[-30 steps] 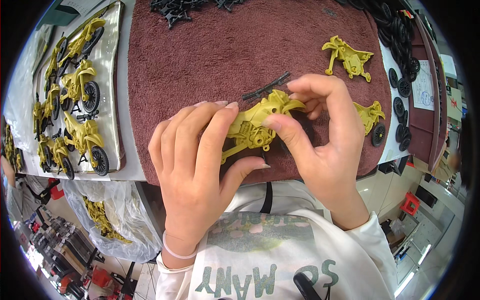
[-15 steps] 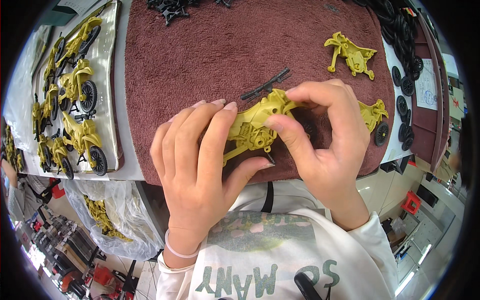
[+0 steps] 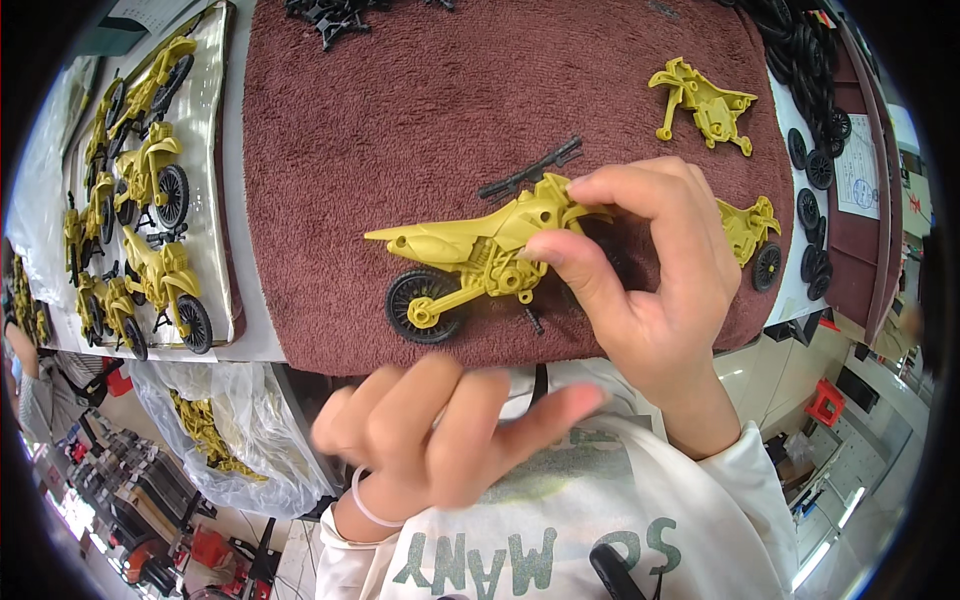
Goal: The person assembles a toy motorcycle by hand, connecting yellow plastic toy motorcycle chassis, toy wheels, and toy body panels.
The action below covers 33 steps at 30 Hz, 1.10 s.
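A yellow toy motorcycle [image 3: 470, 245] with a black rear wheel [image 3: 425, 305] lies on its side on the brown towel. My right hand [image 3: 660, 260] is closed on its front end, thumb below and fingers above, hiding most of the front wheel. Black handlebars [image 3: 530, 168] stick out above the body, and a small black stand points down below it. In front of the towel's near edge, by my shirt, my left hand [image 3: 430, 430] is blurred and apart from the motorcycle. Its fingers are loosely curled, the thumb stretched away, with nothing seen in it.
Several yellow toy motorcycles [image 3: 150, 170] fill a tray on the left. A loose yellow body half [image 3: 710, 105] and another partial motorcycle [image 3: 750, 235] lie at the towel's right. Black wheels [image 3: 815, 170] lie beyond it. Black parts [image 3: 330, 20] sit at the far edge.
My left hand has let go of the motorcycle's rear and drawn back toward my body, uncovering the tail and rear wheel. My right hand keeps its hold on the front.
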Available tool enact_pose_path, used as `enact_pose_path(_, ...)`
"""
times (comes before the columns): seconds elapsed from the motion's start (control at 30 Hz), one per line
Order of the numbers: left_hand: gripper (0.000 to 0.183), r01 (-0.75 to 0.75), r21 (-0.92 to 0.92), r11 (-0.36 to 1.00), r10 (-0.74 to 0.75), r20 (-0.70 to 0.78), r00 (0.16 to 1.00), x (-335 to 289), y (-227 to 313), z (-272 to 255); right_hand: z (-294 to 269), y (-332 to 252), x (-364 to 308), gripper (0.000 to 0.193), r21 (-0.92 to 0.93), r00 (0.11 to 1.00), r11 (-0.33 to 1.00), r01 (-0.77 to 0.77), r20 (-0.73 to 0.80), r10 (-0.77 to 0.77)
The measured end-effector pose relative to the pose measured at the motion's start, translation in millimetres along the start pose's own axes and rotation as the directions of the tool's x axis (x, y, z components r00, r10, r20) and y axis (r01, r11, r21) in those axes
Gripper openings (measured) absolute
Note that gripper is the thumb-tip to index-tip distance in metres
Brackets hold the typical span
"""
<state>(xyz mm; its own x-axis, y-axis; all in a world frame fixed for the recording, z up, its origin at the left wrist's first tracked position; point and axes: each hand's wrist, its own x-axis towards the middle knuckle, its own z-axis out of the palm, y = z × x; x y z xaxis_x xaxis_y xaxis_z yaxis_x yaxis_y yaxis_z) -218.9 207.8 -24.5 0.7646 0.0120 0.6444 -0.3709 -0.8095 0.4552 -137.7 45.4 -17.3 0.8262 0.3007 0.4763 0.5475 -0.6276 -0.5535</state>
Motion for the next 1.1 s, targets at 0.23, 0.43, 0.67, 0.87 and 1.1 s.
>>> enact_pose_path(0.23,0.027,0.015,0.268,0.963,-0.071,0.202,0.977,6.0,8.3,5.7,0.8,2.7,-0.3,0.031,0.018,1.000,1.000,0.006,0.006,-0.006)
enact_pose_path(0.43,0.028,0.010,0.265,0.964,-0.063,0.192,0.979,7.0,5.7,6.0,-0.2,4.7,-1.2,0.031,0.008,1.000,1.000,0.021,0.003,-0.021)
enact_pose_path(0.67,0.024,0.045,0.232,0.972,-0.098,0.226,0.969,7.7,5.7,1.9,0.2,3.7,-0.9,0.032,0.029,1.000,0.999,0.014,0.002,-0.014)
enact_pose_path(0.87,0.021,-0.006,0.128,0.992,-0.027,0.257,0.966,9.5,3.5,8.5,-1.0,4.8,-1.4,0.031,0.019,1.000,1.000,0.018,0.011,-0.018)
enact_pose_path(1.1,0.015,-0.010,0.129,0.992,-0.027,0.286,0.958,9.3,7.8,9.1,-0.4,3.1,-1.2,0.032,0.031,1.000,1.000,0.001,0.013,-0.001)
